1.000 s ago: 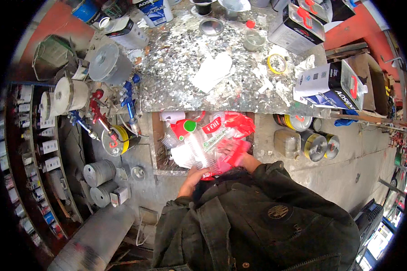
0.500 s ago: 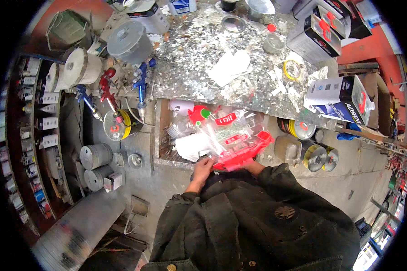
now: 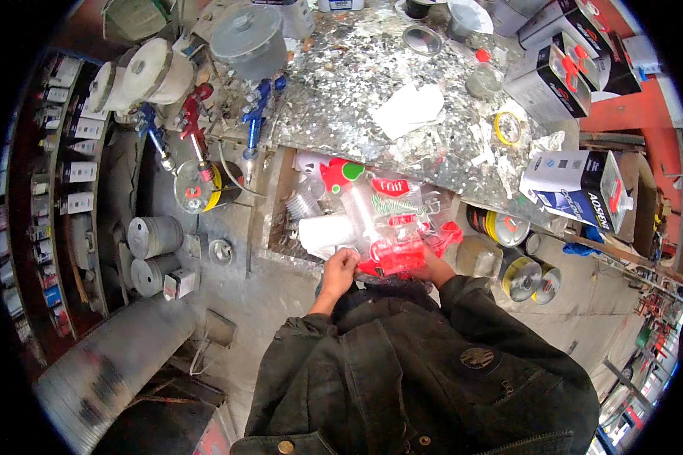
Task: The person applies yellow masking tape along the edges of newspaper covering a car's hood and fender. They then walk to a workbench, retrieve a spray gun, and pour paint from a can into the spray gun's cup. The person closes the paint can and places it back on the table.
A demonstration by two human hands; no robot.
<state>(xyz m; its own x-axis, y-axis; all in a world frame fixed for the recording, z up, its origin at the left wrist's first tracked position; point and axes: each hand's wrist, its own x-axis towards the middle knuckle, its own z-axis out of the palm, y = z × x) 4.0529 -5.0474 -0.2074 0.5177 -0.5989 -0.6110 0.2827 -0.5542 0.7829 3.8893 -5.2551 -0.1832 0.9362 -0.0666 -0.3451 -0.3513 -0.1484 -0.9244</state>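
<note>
A clear plastic bag with red and green printing (image 3: 391,258) lies over the open drawer (image 3: 279,262), its near red end bunched toward me. At its near left corner, my left hand (image 3: 340,271) is closed, fingertips pinched on the edge. My right hand (image 3: 437,270) grips the bag's near right side; the red plastic partly hides its fingers. What the bag contains is hard to make out. Beside it in the drawer are a white roll (image 3: 325,235) and stacked clear plastic cups (image 3: 303,203).
Above the drawer stands a paint-spattered bench (image 3: 341,98) with white paper (image 3: 410,110), a yellow tape roll (image 3: 508,128) and rectangular cans (image 3: 546,80). Spray guns (image 3: 195,125) hang at left. Round cans (image 3: 522,277) stand on the floor at right.
The red end of the bag has been gathered in, and its clear part lies flatter over the drawer. My right hand shows more now. The whole view has shifted slightly.
</note>
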